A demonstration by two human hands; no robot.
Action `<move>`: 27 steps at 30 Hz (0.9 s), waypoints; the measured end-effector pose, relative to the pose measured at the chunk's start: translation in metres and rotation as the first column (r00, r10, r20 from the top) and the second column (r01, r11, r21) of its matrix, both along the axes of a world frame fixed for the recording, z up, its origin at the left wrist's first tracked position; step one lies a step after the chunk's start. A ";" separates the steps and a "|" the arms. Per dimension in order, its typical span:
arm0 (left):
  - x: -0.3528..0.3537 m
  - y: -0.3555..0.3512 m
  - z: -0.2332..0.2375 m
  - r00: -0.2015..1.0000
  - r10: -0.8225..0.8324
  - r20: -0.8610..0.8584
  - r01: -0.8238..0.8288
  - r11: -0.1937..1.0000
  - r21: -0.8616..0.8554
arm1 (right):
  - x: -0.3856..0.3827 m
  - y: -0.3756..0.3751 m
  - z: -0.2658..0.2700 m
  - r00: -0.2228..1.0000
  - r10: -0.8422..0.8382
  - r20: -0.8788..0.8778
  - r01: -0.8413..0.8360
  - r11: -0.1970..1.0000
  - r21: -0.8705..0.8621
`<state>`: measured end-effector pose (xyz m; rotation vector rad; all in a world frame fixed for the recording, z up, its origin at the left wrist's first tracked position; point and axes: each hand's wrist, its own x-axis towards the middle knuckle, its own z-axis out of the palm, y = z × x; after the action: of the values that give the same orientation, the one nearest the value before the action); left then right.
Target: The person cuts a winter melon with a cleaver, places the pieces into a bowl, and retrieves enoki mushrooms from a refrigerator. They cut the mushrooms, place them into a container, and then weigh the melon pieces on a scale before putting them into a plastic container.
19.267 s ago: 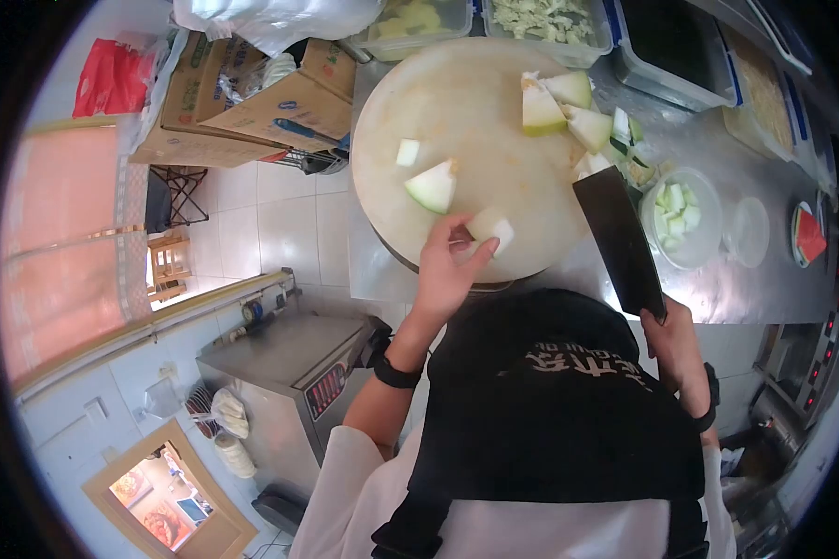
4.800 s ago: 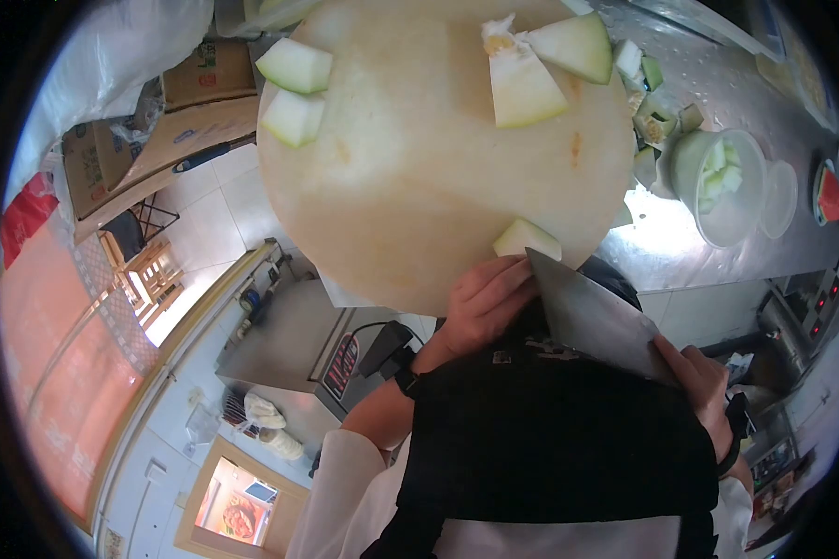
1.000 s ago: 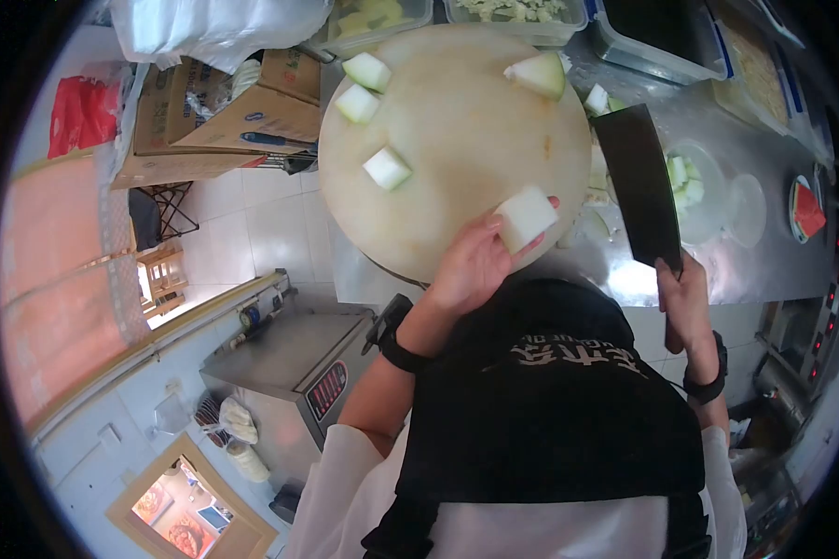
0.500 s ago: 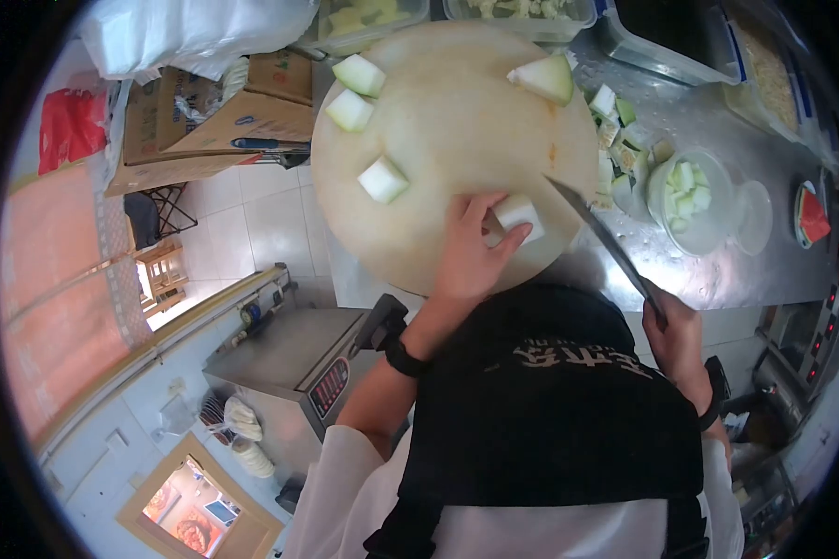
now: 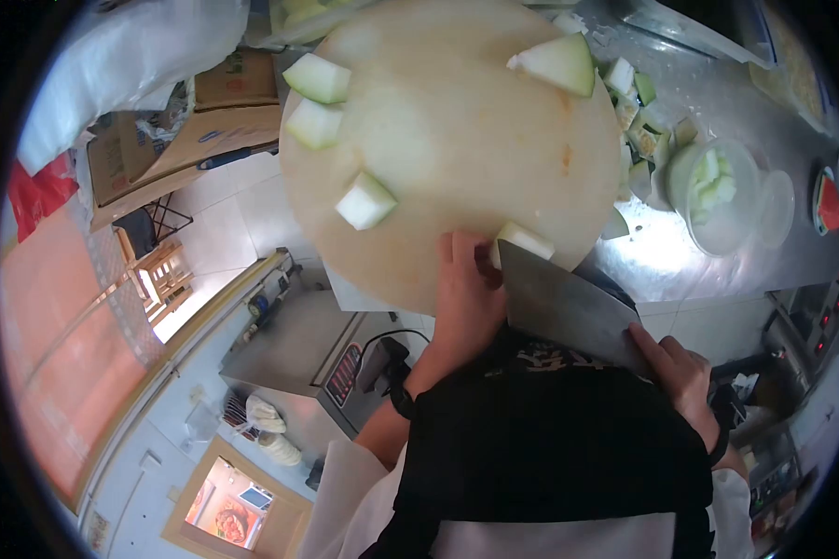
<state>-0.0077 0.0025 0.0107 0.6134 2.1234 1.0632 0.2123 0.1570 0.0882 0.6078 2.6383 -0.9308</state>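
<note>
A pale chunk of winter melon [image 5: 526,241] sits near the front edge of the round cutting board [image 5: 457,140]. My left hand [image 5: 472,289] is closed on it from the left, fingertips curled at its side. In my right hand [image 5: 678,368] is a cleaver [image 5: 569,307], its broad blade turned face-up and its front end against the near side of the chunk. The blade hides part of the chunk. Farther off on the board are more green-rinded chunks, one [image 5: 365,201] to the left and a larger wedge [image 5: 559,65] at the far right.
Right of the board, rind trimmings [image 5: 645,135] lie on the metal counter [image 5: 718,270]. A clear tub [image 5: 708,210] there contains cut pale pieces. Cardboard boxes [image 5: 182,140] stand at the left, and a metal appliance with a keypad [image 5: 298,345] is below them.
The cleaver has swung left from beside the board to the held chunk, and its flat face now shows. My left hand stays at the chunk. The view has shifted slightly.
</note>
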 end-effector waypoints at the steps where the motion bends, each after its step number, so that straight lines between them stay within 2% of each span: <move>1: -0.001 -0.001 0.000 1.000 -0.013 -0.014 0.013 1.000 -0.023 | -0.001 0.001 -0.001 1.000 -0.003 0.008 0.003 1.000 -0.003; 8: -0.004 -0.002 0.002 0.999 -0.031 0.030 0.034 0.992 -0.118 | -0.011 0.007 0.004 0.999 0.010 0.038 -0.011 1.000 0.024; 16: -0.003 -0.002 0.002 0.999 -0.015 0.035 0.019 0.994 -0.106 | -0.016 0.015 0.007 0.997 0.027 0.071 -0.028 1.000 0.012; 21: -0.002 0.000 0.002 0.999 -0.004 0.036 0.007 0.996 -0.091 | -0.030 0.026 0.014 0.984 0.033 0.175 -0.015 0.994 -0.106; 27: -0.005 0.000 0.000 1.000 -0.012 0.019 0.013 0.996 -0.084 | -0.049 0.032 0.004 0.988 0.053 0.142 -0.028 0.985 -0.173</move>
<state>-0.0122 0.0024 0.0107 0.5736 2.1343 0.9634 0.1637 0.1895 0.0921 0.5564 2.4027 -1.0451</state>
